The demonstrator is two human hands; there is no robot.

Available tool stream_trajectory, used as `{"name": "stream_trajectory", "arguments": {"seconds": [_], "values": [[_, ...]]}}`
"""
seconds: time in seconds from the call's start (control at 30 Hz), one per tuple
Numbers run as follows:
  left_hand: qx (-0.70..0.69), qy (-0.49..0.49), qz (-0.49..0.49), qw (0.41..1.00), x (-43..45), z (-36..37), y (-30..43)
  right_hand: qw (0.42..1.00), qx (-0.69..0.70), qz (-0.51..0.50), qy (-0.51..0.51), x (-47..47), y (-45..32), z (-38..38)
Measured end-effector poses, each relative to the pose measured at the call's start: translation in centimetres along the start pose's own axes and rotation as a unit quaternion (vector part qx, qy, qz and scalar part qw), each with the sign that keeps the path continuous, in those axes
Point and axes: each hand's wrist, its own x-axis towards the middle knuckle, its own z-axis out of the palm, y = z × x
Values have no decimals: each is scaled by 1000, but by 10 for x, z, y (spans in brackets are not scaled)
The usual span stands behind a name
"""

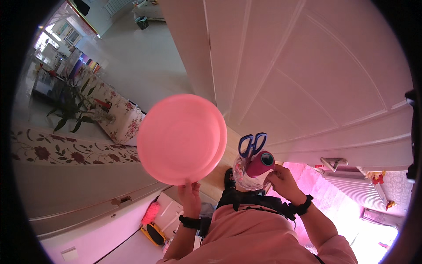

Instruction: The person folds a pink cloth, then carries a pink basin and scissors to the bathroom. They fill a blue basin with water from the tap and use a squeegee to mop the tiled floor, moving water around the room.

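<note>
My left hand (pixel 189 196) pinches the near rim of a round pink plastic basin (pixel 181 138), which is held up in front of me. Whether the basin shows its inside or its underside I cannot tell. My right hand (pixel 286 183) grips the side of a clear container (pixel 240 175). Out of its top stick the blue handles of a pair of scissors (pixel 253 145). Beside them is a cone of dark pink thread (pixel 258 166) with a green core end facing up. The lower part of the scissors is hidden by the container and the cone.
A white panelled door (pixel 313 66) with a metal handle (pixel 333 162) rises at the right. The door frame (pixel 99 191) runs along the left. Ahead lies a grey floor (pixel 141 56) with a waste basket (pixel 141 22). A leafy plant (pixel 75 109) stands at the left; a radiator (pixel 356 188) is at the right.
</note>
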Motion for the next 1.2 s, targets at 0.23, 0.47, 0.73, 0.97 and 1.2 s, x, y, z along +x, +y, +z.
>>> {"name": "stream_trajectory", "arguments": {"seconds": [0.23,0.47,0.73,0.97,1.2], "values": [[-37,-114,-3,993,16,32,14,997,-50,-5,-58,41,-27,46],[-38,-143,-30,988,49,34,25,986,-110,-23,-122,78,-52,95],[-24,-149,-3,988,94,42,80,961,-202,-52,-184,143,-94,143],[-18,-141,0,990,201,40,130,967,-112,-42,-226,238,-148,187],[-16,-120,-28,992,325,96,229,959,-154,-45,-233,362,-254,238]]}}
